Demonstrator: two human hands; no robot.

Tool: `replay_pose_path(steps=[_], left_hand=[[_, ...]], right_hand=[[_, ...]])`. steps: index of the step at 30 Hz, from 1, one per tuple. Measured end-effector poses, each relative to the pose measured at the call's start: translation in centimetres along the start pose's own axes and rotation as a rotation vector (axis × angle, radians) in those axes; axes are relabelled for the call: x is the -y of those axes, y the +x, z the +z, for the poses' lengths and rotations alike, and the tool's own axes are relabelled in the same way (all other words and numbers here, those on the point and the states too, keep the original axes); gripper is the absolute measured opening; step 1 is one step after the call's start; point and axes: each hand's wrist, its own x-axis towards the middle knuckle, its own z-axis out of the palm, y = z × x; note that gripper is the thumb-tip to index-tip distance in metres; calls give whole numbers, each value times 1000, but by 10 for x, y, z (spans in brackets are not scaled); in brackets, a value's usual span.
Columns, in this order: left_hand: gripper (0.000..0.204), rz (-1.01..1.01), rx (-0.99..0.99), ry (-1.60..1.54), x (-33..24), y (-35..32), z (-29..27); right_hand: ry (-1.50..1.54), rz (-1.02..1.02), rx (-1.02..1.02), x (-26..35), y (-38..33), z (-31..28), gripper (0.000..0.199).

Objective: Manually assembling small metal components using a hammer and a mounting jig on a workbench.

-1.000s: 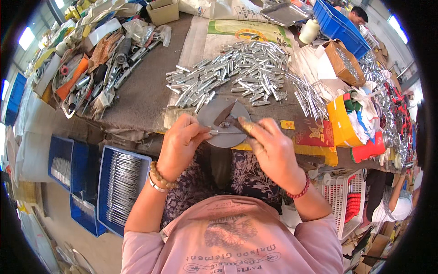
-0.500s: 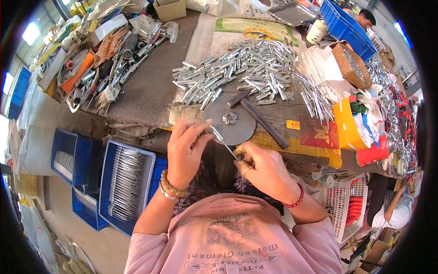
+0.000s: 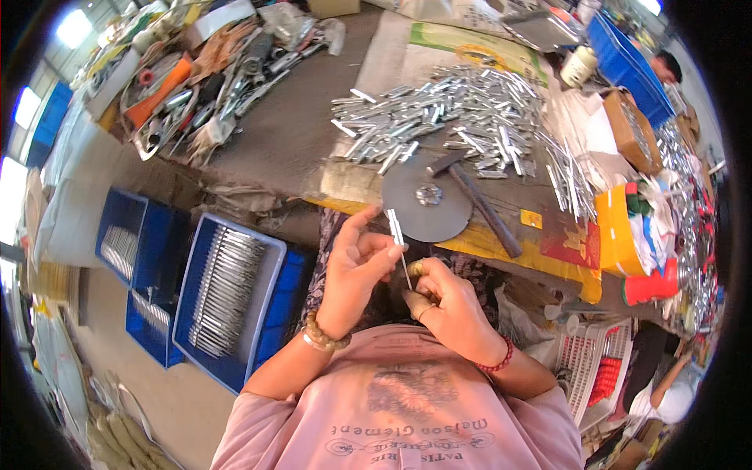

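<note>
My left hand [image 3: 356, 274] pinches a slim metal rod [image 3: 406, 272] near its upper end, where shiny silver tubular pieces [image 3: 395, 227] stand above the fingertips. Closed around the rod's lower end is my right hand [image 3: 454, 301], with something yellowish wrapped on a finger. The rod is held nearly upright in front of my lap, just off the bench edge. Beyond it lies a grey round disc [image 3: 407, 219] bearing a small cluster of metal bits [image 3: 428, 195]. A hammer [image 3: 487, 205] rests with its head over the disc. Behind spreads a heap of short silver metal tubes [image 3: 446, 117].
Blue crates [image 3: 268, 313] with rows of metal rods stand low at left. Tools and scrap [image 3: 211, 86] crowd the bench's far left. To the right are a red booklet [image 3: 570, 245], a yellow container [image 3: 616, 235], a cardboard box [image 3: 631, 133] and a white basket [image 3: 568, 368]. Other people are at right.
My hands have drawn the rod back from the disc toward my body and turned it more upright. The view has shifted, so the bench appears further right.
</note>
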Motion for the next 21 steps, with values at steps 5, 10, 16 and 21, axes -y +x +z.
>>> replay_pose_path(steps=[5,10,16,21], left_hand=[[63,57,-93,-99,-5,-8,-32],[57,218,-454,207,-13,-18,-143],[47,66,-1115,781,22,-119,-356],[44,-350,-1304,893,69,-200,-454]], right_hand=[[-48,-34,47,12,3,7,45],[109,-8,-209,-6,9,-17,41],[147,-8,-243,-21,27,-35,39],[162,-31,-257,-22,31,-32,41]])
